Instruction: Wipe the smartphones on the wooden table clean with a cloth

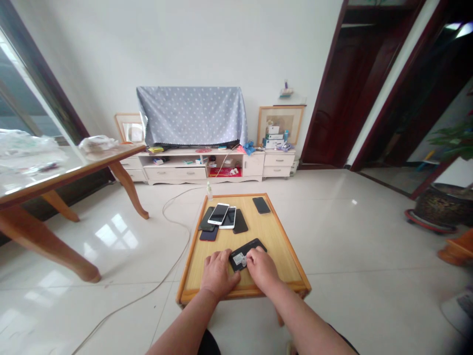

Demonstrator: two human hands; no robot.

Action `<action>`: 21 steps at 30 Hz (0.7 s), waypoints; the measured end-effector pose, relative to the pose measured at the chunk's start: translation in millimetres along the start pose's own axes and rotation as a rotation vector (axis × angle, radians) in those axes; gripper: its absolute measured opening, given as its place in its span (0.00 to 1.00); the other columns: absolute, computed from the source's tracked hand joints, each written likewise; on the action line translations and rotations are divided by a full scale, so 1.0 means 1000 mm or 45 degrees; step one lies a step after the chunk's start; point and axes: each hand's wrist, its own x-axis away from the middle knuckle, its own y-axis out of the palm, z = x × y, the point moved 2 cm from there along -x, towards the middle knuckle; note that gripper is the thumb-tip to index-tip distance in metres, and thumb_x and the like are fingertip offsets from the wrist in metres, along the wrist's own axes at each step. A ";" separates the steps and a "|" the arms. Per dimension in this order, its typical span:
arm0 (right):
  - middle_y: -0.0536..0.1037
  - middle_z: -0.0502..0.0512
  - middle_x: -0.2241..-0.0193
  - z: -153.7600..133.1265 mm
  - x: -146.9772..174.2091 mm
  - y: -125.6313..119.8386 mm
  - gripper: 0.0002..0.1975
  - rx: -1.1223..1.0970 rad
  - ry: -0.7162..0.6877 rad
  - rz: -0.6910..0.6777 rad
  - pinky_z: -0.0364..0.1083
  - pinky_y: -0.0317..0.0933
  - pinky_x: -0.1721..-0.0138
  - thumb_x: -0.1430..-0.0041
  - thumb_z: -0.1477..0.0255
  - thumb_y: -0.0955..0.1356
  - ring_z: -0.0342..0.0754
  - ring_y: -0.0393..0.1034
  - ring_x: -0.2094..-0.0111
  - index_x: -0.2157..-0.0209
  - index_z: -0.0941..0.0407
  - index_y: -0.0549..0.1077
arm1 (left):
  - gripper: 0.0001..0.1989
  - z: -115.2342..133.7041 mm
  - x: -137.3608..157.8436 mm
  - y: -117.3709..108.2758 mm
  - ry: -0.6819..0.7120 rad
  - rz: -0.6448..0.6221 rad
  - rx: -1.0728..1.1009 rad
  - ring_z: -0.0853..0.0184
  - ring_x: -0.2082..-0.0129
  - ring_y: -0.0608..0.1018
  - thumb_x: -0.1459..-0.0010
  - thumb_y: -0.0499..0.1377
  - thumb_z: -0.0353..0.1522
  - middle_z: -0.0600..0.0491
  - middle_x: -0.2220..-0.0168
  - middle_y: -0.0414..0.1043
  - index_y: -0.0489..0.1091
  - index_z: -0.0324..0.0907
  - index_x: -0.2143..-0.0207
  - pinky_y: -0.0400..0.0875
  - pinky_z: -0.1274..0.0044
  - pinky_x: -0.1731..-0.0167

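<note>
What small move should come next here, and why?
Probably a gentle lift at the right edge of the label with the right hand, while the left hand braces the black phone: the right hand is at that edge, and the left hand is against the phone's left end. Whether the edge is loose, I can't tell.

labelled phone [246, 248]: smooth; low table [264, 231]: wood; floor [343, 246]: glossy; drape [192, 116]: cloth

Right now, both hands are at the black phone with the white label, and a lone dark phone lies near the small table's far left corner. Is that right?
Not quite: the head view shows the lone dark phone near the far right corner of the small table. The left hand and right hand are indeed at the black phone.
</note>
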 end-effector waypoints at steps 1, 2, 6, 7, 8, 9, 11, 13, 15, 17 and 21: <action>0.72 0.50 0.66 0.001 -0.001 -0.001 0.08 0.014 0.010 0.009 0.42 0.52 0.66 0.37 0.73 0.64 0.43 0.67 0.67 0.70 0.53 0.73 | 0.29 0.000 0.000 0.000 -0.007 -0.006 -0.002 0.55 0.44 0.69 0.52 0.62 0.39 0.48 0.48 0.72 0.64 0.49 0.46 0.55 0.67 0.44; 0.72 0.51 0.65 0.004 -0.004 -0.005 0.08 0.036 0.044 0.028 0.42 0.52 0.66 0.37 0.72 0.64 0.43 0.66 0.67 0.69 0.54 0.73 | 0.29 0.001 0.000 -0.001 -0.015 -0.014 -0.002 0.55 0.44 0.69 0.52 0.62 0.39 0.48 0.47 0.72 0.64 0.49 0.46 0.54 0.66 0.44; 0.71 0.54 0.64 0.020 -0.015 -0.020 0.09 0.120 0.206 0.120 0.43 0.52 0.66 0.35 0.74 0.62 0.45 0.66 0.65 0.68 0.55 0.72 | 0.30 0.001 0.000 -0.002 -0.028 -0.023 0.006 0.54 0.44 0.69 0.53 0.62 0.39 0.47 0.46 0.71 0.64 0.49 0.46 0.54 0.66 0.43; 0.71 0.55 0.64 0.018 -0.014 -0.020 0.09 0.126 0.202 0.126 0.43 0.52 0.65 0.35 0.74 0.62 0.46 0.66 0.64 0.68 0.55 0.72 | 0.30 0.001 0.000 -0.001 -0.024 -0.016 0.008 0.54 0.44 0.69 0.53 0.63 0.39 0.48 0.47 0.72 0.64 0.49 0.46 0.54 0.66 0.43; 0.71 0.55 0.64 0.015 -0.011 -0.018 0.09 0.130 0.178 0.121 0.43 0.53 0.65 0.35 0.75 0.62 0.46 0.66 0.64 0.68 0.55 0.72 | 0.30 0.000 -0.001 -0.001 -0.019 -0.009 0.008 0.54 0.44 0.69 0.53 0.63 0.39 0.48 0.47 0.72 0.64 0.49 0.46 0.54 0.66 0.43; 0.71 0.55 0.64 0.008 -0.007 -0.014 0.09 0.126 0.127 0.105 0.43 0.53 0.65 0.35 0.75 0.62 0.46 0.66 0.64 0.68 0.55 0.71 | 0.30 0.000 -0.001 0.000 -0.015 -0.003 0.008 0.54 0.44 0.69 0.53 0.63 0.39 0.48 0.47 0.72 0.64 0.49 0.46 0.55 0.66 0.44; 0.71 0.54 0.64 -0.007 0.003 -0.003 0.08 0.100 -0.015 0.044 0.43 0.52 0.65 0.36 0.75 0.62 0.46 0.66 0.64 0.68 0.55 0.71 | 0.29 -0.002 -0.001 0.002 -0.009 0.006 0.009 0.54 0.45 0.69 0.53 0.62 0.39 0.48 0.48 0.72 0.64 0.49 0.46 0.55 0.66 0.45; 0.71 0.53 0.64 -0.016 0.008 0.003 0.07 0.074 -0.097 -0.020 0.43 0.52 0.65 0.36 0.75 0.63 0.45 0.66 0.65 0.66 0.54 0.72 | 0.29 -0.002 -0.001 0.002 0.001 0.012 0.010 0.55 0.45 0.69 0.52 0.62 0.40 0.48 0.49 0.72 0.64 0.49 0.47 0.56 0.66 0.45; 0.71 0.53 0.64 -0.012 0.004 0.001 0.07 0.099 -0.022 -0.022 0.43 0.52 0.66 0.36 0.74 0.63 0.45 0.66 0.65 0.66 0.54 0.72 | 0.29 -0.002 0.000 0.001 0.013 0.010 0.012 0.55 0.46 0.69 0.52 0.61 0.40 0.48 0.49 0.72 0.64 0.49 0.46 0.56 0.67 0.45; 0.71 0.54 0.64 -0.001 -0.005 -0.008 0.08 0.160 0.112 0.030 0.43 0.53 0.65 0.35 0.73 0.62 0.46 0.66 0.64 0.66 0.54 0.72 | 0.29 -0.002 0.000 0.000 0.010 -0.005 0.009 0.55 0.46 0.69 0.52 0.62 0.40 0.49 0.49 0.72 0.63 0.49 0.46 0.56 0.67 0.45; 0.72 0.57 0.62 0.000 -0.006 -0.015 0.10 0.191 0.125 0.062 0.44 0.56 0.61 0.36 0.75 0.61 0.48 0.66 0.60 0.66 0.55 0.74 | 0.29 -0.001 0.000 -0.001 0.000 -0.007 0.012 0.55 0.45 0.69 0.53 0.62 0.39 0.49 0.48 0.72 0.64 0.48 0.46 0.55 0.67 0.45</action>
